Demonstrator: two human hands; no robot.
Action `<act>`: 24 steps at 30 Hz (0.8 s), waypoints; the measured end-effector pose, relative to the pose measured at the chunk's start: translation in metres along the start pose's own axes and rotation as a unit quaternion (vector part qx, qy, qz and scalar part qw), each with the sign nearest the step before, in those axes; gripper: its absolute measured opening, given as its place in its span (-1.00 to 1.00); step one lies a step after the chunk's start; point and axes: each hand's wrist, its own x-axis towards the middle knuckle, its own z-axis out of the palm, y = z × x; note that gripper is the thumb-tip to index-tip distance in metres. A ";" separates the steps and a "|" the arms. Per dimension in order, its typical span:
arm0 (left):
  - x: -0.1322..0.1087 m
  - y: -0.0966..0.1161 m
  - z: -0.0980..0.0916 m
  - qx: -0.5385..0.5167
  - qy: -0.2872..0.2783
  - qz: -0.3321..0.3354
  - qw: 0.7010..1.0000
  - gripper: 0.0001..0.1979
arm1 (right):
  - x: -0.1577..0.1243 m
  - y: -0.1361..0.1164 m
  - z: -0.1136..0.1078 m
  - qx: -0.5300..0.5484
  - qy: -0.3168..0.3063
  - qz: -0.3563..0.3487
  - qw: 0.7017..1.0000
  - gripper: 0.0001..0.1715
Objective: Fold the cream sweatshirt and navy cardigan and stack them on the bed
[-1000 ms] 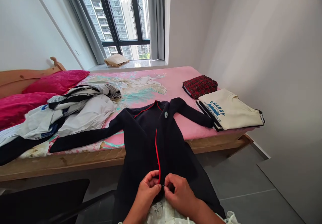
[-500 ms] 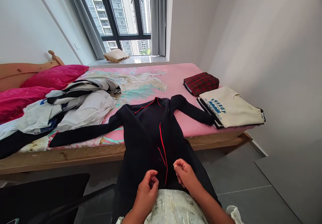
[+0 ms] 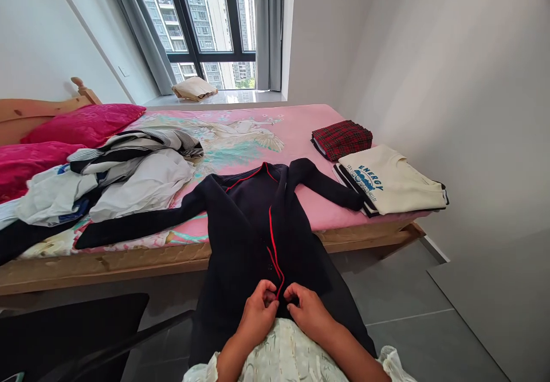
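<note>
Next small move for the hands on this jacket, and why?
Probably bring the right hand in to pinch the black jacket's front edges together. The left hand has its fingertips at the red edging, the right's are just across from them, and two red lines show above, suggesting the edges aren't lined up.

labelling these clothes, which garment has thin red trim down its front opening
The black jacket lying over the bed edge: red lines its opening, while the plaid garment is checked and the cream top has blue lettering.
</note>
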 end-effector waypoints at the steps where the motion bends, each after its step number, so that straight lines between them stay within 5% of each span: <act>1: 0.002 -0.003 0.000 -0.059 0.003 -0.006 0.998 -0.85 | 0.000 0.000 0.001 0.018 -0.002 0.002 1.000 -0.76; 7: 0.003 -0.011 -0.009 -0.164 -0.004 -0.023 0.986 -0.81 | 0.001 -0.007 0.005 0.060 0.005 -0.030 0.998 -0.79; 14: 0.002 -0.011 -0.004 -0.165 0.021 -0.011 0.986 -0.80 | -0.002 -0.012 0.006 0.087 0.007 -0.031 0.996 -0.93; 19: -0.011 0.004 0.000 -0.005 -0.017 0.069 0.997 -0.92 | 0.004 -0.011 0.004 0.077 0.057 -0.005 0.995 -0.88; 24: -0.016 0.016 0.003 0.142 -0.069 0.158 0.975 -0.83 | 0.031 -0.016 0.004 -0.023 0.123 0.006 0.992 -0.65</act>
